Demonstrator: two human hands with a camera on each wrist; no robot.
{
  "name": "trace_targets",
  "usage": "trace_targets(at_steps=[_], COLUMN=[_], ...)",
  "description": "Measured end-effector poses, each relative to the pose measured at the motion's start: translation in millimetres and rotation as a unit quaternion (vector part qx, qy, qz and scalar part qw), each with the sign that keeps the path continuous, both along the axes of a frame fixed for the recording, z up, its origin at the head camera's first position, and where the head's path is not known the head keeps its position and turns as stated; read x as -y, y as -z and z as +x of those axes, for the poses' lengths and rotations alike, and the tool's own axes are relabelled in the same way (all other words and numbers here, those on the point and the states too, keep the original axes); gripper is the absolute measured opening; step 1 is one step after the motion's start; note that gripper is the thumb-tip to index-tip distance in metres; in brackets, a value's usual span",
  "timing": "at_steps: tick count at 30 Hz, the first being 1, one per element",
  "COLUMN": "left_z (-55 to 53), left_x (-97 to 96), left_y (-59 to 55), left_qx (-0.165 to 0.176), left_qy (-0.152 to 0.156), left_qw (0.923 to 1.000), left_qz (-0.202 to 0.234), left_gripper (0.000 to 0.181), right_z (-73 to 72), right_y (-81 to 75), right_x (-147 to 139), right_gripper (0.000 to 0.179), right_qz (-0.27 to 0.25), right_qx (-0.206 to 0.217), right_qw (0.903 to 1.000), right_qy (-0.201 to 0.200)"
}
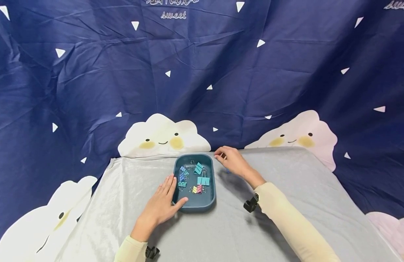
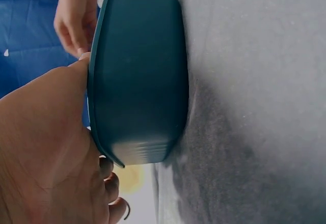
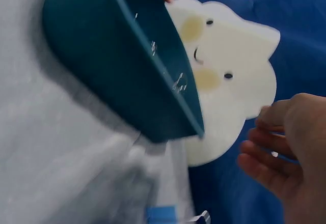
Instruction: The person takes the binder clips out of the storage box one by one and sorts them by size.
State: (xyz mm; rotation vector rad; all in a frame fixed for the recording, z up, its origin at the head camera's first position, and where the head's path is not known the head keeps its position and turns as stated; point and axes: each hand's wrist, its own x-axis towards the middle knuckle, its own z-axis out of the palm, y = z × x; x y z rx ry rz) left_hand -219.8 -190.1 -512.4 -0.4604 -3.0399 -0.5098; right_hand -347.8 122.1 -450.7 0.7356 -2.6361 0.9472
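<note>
A dark teal bin [image 1: 196, 210] holds several binder clips. Among them are a large turquoise clip [image 1: 203, 181], a yellow clip [image 1: 194, 189], a pink clip [image 1: 199, 189] and a blue clip [image 1: 181, 177]. My left hand [image 1: 160, 204] rests on the bin's left rim, fingers extended and thumb over the near corner. To the right of the bin, my right hand [image 1: 234, 162] hovers with loosely bent fingers; nothing shows between them in the right wrist view. Below that hand, another blue binder clip [image 3: 161, 214] lies on the cloth, mostly hidden by the hand in the head view.
A light grey cloth [image 1: 202, 236] covers the table. Right behind its far edge hangs a navy curtain [image 1: 202, 54] with white triangles and smiling clouds. Black wrist cameras are strapped to both wrists.
</note>
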Motion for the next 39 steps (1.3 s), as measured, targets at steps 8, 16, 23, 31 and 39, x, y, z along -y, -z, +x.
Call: trace_targets(at_steps=[8, 16, 23, 31, 39], left_z=[-1.1, -2.2, -0.2, 0.5, 3.8], left_x=[-0.6, -1.1, -0.9, -2.7, -4.4], left_y=[1.6, 0.1, 0.0, -0.1, -3.4], left_qx=[-0.003, -0.009, -0.003, 0.005, 0.000], left_qy=[-0.001, 0.002, 0.002, 0.000, 0.005], left_qw=[1.0000, 0.9999, 0.9999, 1.0000, 0.9998], left_qz=[0.005, 0.005, 0.010, 0.004, 0.019], left_gripper=[0.100, 0.099, 0.099, 0.099, 0.098], right_z=[13.1, 24.4, 31.7, 35.7, 39.6], right_y=[-17.3, -11.6, 11.8, 33.1, 32.5], right_x=[36, 65, 78, 77, 74], right_gripper=[0.023, 0.055, 0.080, 0.070, 0.028], right_qz=[0.074, 0.228, 0.387, 0.402, 0.338], right_qx=[0.027, 0.074, 0.063, 0.040, 0.016], right_qw=[0.9945, 0.9671, 0.9192, 0.9121, 0.9317], right_qy=[-0.068, -0.085, -0.042, -0.068, -0.132])
